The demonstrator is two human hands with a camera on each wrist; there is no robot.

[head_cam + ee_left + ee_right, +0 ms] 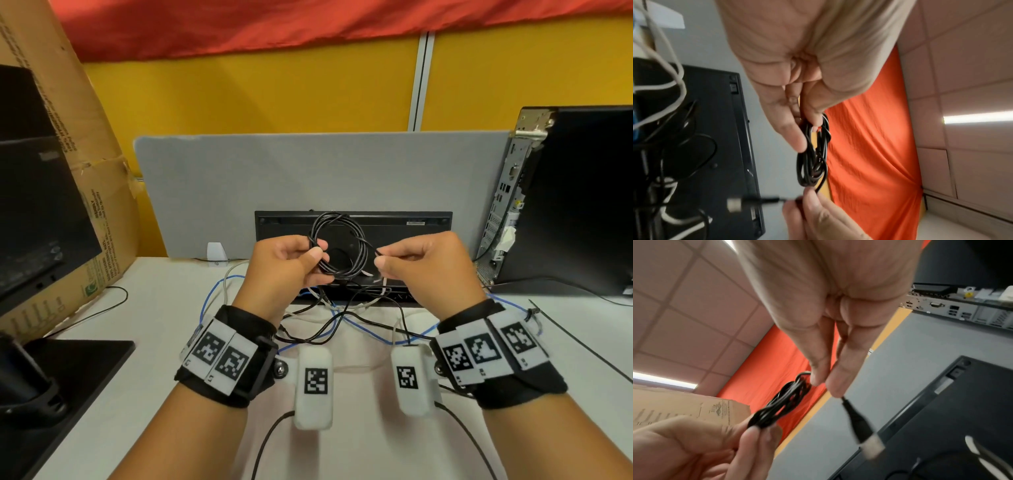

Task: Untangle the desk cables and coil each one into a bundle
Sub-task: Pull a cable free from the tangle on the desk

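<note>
On the white counter (144, 342), a black keyboard (404, 226) leans bottom-out against the grey divider, with a loose tangle of blue, white and black cables (342, 315) lying just in front of it. Held up before the keyboard is a black coil (337, 246), the left hand (284, 270) pinching its left side between thumb and fingers (795, 134). The right hand (431, 270) pinches the coil's free end on the right, plug (872, 446) hanging below its fingers (838, 379).
</note>
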